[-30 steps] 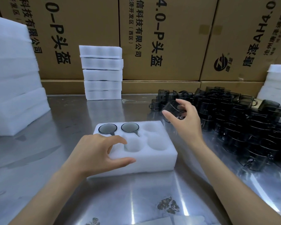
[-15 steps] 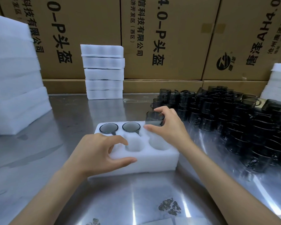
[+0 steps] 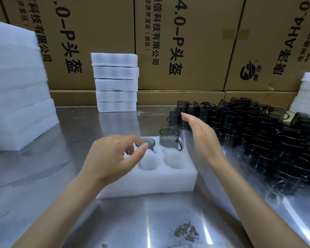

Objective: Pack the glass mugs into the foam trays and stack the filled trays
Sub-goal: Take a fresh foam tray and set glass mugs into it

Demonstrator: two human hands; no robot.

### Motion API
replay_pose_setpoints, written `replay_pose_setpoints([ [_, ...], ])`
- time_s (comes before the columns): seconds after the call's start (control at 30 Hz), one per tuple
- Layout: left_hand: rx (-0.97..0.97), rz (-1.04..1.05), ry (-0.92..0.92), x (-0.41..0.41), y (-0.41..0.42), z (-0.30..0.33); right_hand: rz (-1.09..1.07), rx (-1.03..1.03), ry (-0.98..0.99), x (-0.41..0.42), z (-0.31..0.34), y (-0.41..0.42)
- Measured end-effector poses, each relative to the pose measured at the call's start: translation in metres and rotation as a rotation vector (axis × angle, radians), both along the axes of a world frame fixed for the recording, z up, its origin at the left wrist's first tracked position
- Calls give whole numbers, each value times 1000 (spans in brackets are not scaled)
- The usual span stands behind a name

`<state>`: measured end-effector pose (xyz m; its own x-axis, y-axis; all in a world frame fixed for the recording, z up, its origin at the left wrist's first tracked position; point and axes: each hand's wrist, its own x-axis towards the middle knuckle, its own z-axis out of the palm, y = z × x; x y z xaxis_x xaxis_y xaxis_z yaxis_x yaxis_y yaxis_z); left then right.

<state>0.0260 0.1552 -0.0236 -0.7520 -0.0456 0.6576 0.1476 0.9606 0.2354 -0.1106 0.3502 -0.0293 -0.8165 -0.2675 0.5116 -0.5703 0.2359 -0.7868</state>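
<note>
My left hand [image 3: 113,156] hovered over the near-left part of the foam tray [image 3: 150,183], fingers loosely curled, thumb and forefinger close together but holding nothing. The tray lay on the steel table [image 3: 61,203] with its long axis running left to right across my view. My right hand [image 3: 202,138] was beside the tray's far-right corner, flat and open, fingers straight and pointing away from me toward the pile of smoked-glass mugs [image 3: 258,133], empty.

1 mug [image 3: 169,137] stood upright in the far-right pocket, rising well above the foam, mouth up, its handle pointing to the right and slightly toward me. A 2nd mug [image 3: 148,142] sat lower in the far-middle pocket, mouth up, only its rim and upper wall showing past my left fingers. Whether the far-left pocket held anything I could not tell; my hand covered it. 2 near pockets in view were bare foam.

A stack of 5 foam trays [image 3: 115,83] stood at the table's back edge against cardboard cartons [image 3: 177,43]. More white foam [image 3: 16,90] was piled at left.
</note>
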Motion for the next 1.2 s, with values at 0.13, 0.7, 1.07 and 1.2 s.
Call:
replay_pose_setpoints([
  [0.13,-67,-101,-247,-22,12,3,11,209,96,-1,-4,9],
  [0.7,-75,-133,-500,-43,24,-11,-31,507,-1,-3,-23,2],
  [1.07,-214,-169,235,-7,22,-10,-664,423,-49,-50,-39,45],
  [1.2,-236,-176,259,3,7,-24,-711,376,64,-61,-37,44],
])
